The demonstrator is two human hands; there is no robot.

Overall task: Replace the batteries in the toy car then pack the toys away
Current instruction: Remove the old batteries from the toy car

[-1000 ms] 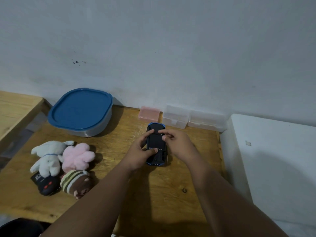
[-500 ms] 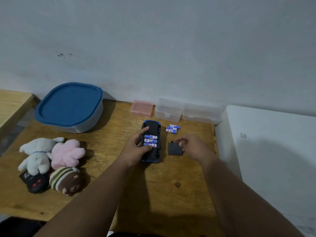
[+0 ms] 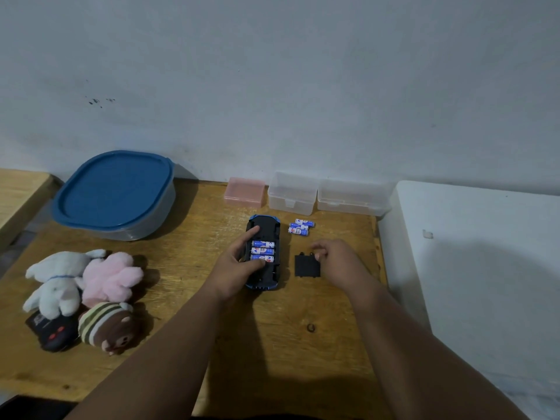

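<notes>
The blue toy car (image 3: 263, 280) lies upside down mid-table with its battery bay uncovered, showing three blue-and-white batteries (image 3: 263, 251). My left hand (image 3: 239, 266) grips the car, thumb on the lowest battery and index finger on the chassis. The black battery cover (image 3: 306, 266) lies flat on the table just right of the car. My right hand (image 3: 336, 262) hovers at the cover's upper right corner, fingers loosely apart, fingertips at its tab. Three loose batteries (image 3: 301, 227) lie behind the cover.
At the back left stands a grey tub with a blue lid (image 3: 113, 194). Along the wall are a pink box (image 3: 245, 191) and two clear boxes (image 3: 292, 194). At the left lie three plush toys (image 3: 91, 283) and a black remote (image 3: 54, 333). A white surface (image 3: 485, 268) borders the table's right edge.
My right hand lifted the black cover off the car's underside and set it on the table to the right, exposing the batteries. My left hand stayed on the car.
</notes>
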